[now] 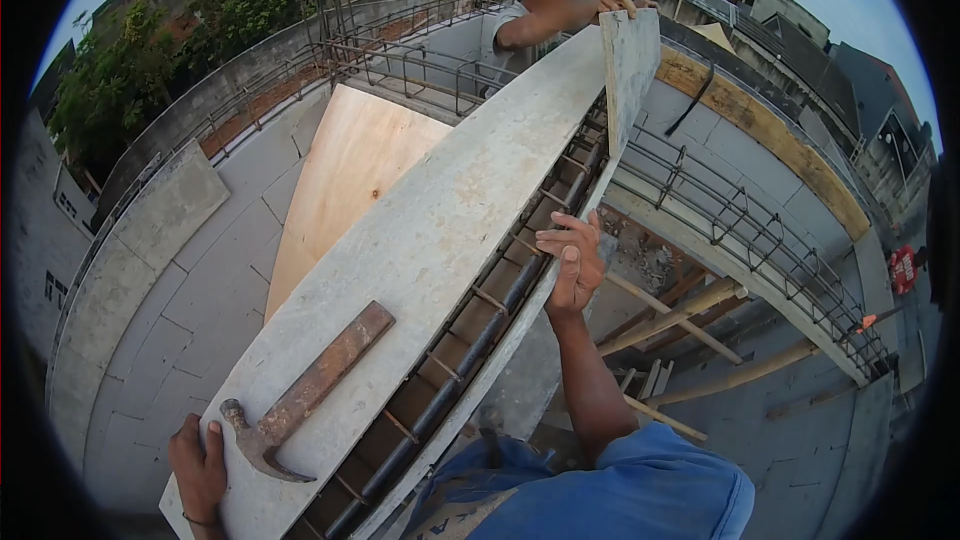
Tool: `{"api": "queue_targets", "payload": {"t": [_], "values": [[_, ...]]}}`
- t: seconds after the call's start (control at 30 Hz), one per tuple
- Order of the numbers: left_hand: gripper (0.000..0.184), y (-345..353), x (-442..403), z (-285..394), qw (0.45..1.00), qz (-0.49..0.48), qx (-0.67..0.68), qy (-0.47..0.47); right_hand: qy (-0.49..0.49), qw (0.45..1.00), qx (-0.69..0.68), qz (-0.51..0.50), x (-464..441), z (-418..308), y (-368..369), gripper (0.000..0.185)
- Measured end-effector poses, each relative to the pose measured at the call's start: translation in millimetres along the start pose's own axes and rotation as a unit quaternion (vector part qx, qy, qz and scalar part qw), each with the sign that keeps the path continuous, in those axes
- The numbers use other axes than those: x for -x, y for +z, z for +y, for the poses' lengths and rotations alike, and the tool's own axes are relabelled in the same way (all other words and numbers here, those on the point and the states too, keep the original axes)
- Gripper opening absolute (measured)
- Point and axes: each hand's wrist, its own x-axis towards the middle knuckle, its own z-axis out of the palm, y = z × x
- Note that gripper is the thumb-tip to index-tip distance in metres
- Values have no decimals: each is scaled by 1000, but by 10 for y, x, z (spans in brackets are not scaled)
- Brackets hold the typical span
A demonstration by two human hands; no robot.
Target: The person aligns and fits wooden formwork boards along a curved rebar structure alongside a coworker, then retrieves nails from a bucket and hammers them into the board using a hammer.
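Observation:
A wide grey board [430, 230] runs diagonally up from the lower left, with a claw hammer [325, 375] lying on it. Beside the board, a steel rebar cage [465, 340] sits in a long gap. My left hand [198, 470] holds the wide board's lower left edge. My right hand [575, 260] is wrapped over the top edge of the narrow side board [530, 310] on the gap's far side, fingers reaching towards the rebar. Across the far end of the gap stands a short grey panel [628, 70], near a co-worker's hands [625, 6].
A co-worker [530, 20] stands behind the far end. Plywood [350, 170] leans at the left beside a block wall [200, 280]. More rebar [740, 210] and a timber plank [770, 130] lie to the right, above wooden poles [680, 318]. A person in red [903, 270] is at far right.

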Motion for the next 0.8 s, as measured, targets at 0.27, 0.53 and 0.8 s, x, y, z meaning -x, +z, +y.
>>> {"api": "queue_targets", "payload": {"t": [0.27, 0.53, 0.8], "values": [[36, -44, -15, 35, 1000, -18, 12, -2, 2, 1000, 5, -5, -13, -21, -15, 54], [38, -97, -47, 97, 999, -36, 15, -14, -4, 1000, -6, -6, -9, -21, 6, 52], [39, -9, -9, 62, 1000, 23, 0, 0, 2, 1000, 3, -5, 12, -6, 23, 53]]}}
